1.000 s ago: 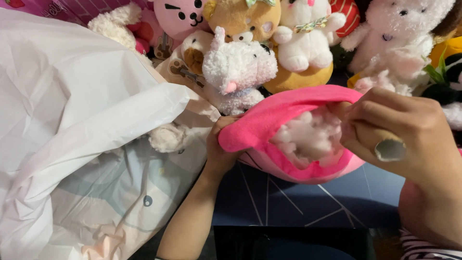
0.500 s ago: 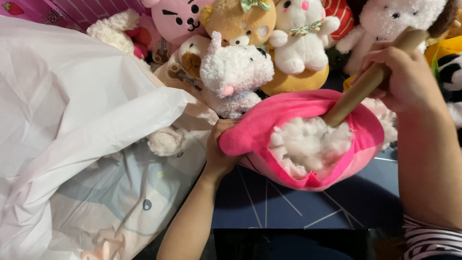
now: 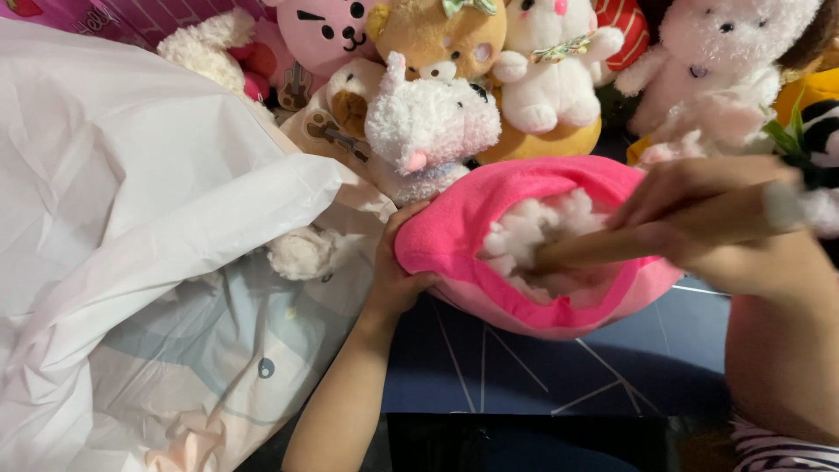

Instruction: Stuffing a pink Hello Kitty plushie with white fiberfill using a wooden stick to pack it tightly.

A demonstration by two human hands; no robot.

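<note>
A pink plush cover (image 3: 489, 205) lies open in front of me, its mouth packed with white stuffing (image 3: 533, 236). My left hand (image 3: 398, 271) grips the cover's left edge and holds the opening apart. My right hand (image 3: 699, 214), blurred by motion, is closed around a wooden stick (image 3: 594, 247) whose tip is pushed into the stuffing, the stick lying nearly level from the right.
A big white plastic bag (image 3: 131, 201) fills the left side, with pale fabric (image 3: 218, 367) below it. Several plush animals (image 3: 437, 114) crowd the back, white, tan and pink. A dark blue surface with thin white lines (image 3: 542, 376) lies under the cover.
My right hand took up the wooden stick and first drove it steeply into the stuffing; now it has swung lower and flatter, pushing in from the right. My left hand stays put.
</note>
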